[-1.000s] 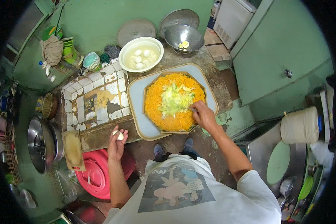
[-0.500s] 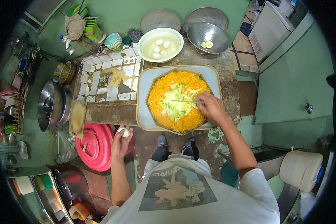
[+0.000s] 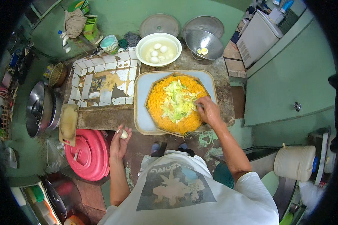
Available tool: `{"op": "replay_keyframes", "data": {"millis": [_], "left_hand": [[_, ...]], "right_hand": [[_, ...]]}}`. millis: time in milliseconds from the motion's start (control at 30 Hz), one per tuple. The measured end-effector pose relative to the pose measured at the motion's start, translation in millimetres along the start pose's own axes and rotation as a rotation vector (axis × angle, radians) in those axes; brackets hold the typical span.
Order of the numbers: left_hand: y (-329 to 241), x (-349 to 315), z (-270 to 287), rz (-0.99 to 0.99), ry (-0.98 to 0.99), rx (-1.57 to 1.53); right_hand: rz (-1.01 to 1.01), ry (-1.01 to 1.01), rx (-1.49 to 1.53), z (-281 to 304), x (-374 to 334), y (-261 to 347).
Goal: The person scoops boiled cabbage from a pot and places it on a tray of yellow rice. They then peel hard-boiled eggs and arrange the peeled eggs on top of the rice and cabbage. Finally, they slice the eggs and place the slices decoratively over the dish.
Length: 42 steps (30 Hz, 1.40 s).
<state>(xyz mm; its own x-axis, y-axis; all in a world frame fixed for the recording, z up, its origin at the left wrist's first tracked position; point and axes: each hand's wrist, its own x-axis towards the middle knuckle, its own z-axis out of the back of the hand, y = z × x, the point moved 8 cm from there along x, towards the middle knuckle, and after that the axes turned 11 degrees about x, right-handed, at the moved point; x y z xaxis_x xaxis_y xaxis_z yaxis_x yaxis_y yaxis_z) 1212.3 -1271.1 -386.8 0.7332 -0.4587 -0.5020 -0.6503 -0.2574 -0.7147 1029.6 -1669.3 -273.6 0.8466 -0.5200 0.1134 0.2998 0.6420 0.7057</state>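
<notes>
My left hand (image 3: 119,143) is curled around a peeled boiled egg (image 3: 123,134), held at waist height off the table's front edge. My right hand (image 3: 208,109) is over the right side of a tray of orange noodles (image 3: 158,108), fingers pinched together. What they grip is too small and blurred to make out. Pale green shredded cabbage (image 3: 177,98) is heaped in the middle of the noodles. The noodles fill an octagonal tray that rests on a larger light-blue tray (image 3: 141,119). Behind it, several peeled eggs (image 3: 154,60) sit in cloudy water in a white basin (image 3: 139,51).
A metal colander (image 3: 210,41) at the back right holds egg halves (image 3: 204,51). Broken white tiles (image 3: 106,98) cover the table's left part. A cutting board (image 3: 68,122) juts over its left edge, above a red lidded tub (image 3: 87,155). Metal basins (image 3: 37,108) stand farther left.
The thin tool that stuck out from my right hand over the cabbage no longer shows clearly. My left hand still holds the egg, turned a little. The whole view has shifted slightly.
</notes>
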Motion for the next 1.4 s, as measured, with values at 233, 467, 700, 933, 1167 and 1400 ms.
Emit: {"op": "replay_keyframes", "data": {"millis": [233,467,700,933,1167,1400], "left_hand": [[-19.4,34.3,5.5,0.081,0.163,0.188],[-32.1,57.5,-12.6,0.136,0.316,0.243],[-29.9,65.7,-4.7,0.187,0.369,0.284],[-36.7,58.2,15.8,0.154,0.324,0.294],[-44.5,59.8,1.3,0.135,0.336,0.240],[-57.6,63.9,-41.4,0.077,0.349,0.301]], "right_hand": [[-0.158,-0.104,0.041,-10.3,-52.2,29.1],[-0.231,-0.257,-0.023,-71.4,-40.4,65.8],[-0.288,-0.268,-0.032,-94.9,-53.1,84.7],[-0.239,-0.407,0.022,-63.6,-102.2,68.4],[-0.321,-0.422,0.082,-22.2,-108.7,17.6],[-0.398,-0.368,0.186,-4.5,-103.9,-22.7]]}}
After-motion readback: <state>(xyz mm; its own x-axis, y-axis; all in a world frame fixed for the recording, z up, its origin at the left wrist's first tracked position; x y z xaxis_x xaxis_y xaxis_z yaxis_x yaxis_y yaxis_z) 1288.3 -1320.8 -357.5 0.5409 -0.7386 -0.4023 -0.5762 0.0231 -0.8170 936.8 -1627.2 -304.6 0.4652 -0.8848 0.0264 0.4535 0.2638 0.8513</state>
